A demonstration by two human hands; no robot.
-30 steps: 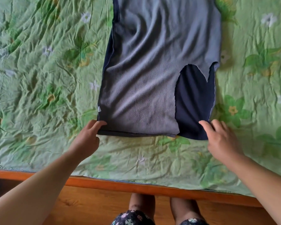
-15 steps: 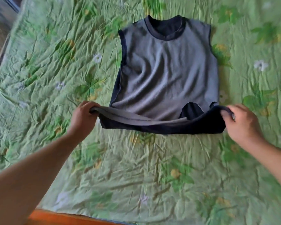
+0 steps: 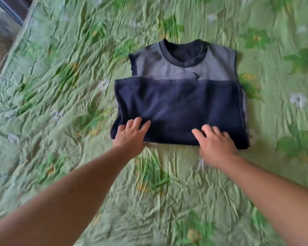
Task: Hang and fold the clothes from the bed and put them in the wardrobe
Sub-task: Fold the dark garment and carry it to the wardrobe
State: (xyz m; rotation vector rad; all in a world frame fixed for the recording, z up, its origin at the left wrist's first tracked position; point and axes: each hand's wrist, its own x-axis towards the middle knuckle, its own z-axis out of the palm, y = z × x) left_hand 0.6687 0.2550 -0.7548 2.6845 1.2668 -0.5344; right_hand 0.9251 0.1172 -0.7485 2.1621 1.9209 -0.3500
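Head view: our left hand [image 3: 132,137] and right hand [image 3: 215,144] lie flat, fingers spread, on the near fold of the top [image 3: 181,107], which lies just beyond them on the bed [image 3: 60,86]. We judge it soft and light; better to grip both side edges.

Folded vest [image 3: 181,110] on bed [image 3: 60,86].

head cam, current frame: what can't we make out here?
Head view: part of the top lies hidden under its own folded-up navy panel.
Head view: the wardrobe and any other clothes fall outside the frame.
Head view: a dark object at the top-left corner is blurred and cut by the edge.
Head view: blur hides whether the left hand and right hand press or merely rest on the fold.
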